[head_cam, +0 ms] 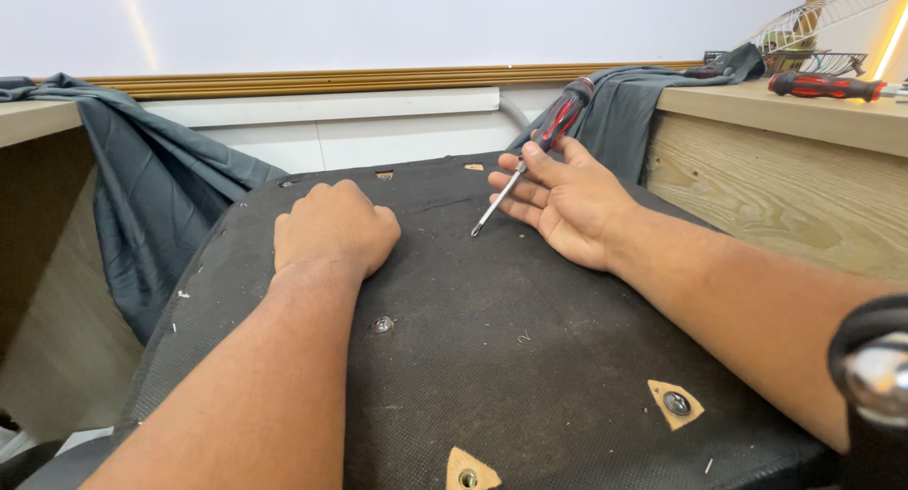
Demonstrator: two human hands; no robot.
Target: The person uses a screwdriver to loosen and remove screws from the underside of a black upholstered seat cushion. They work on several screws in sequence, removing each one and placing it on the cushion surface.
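A black fabric-covered panel (530, 301) lies flat in front of me, with screw heads set in small wooden cut-outs near its front edge. My left hand (333, 230) rests on it as a closed fist, holding nothing that I can see. My right hand (567, 201) lies palm up on the panel, fingers loosely curled around a red-and-black screwdriver (534, 149). The screwdriver's tip touches the fabric between my two hands.
A second red-and-black screwdriver (823, 85) lies on the wooden counter (785, 159) at the right, near a wire basket (832, 17). Grey cloth (161, 197) drapes at the left and over the counter's corner. A white wall stands behind.
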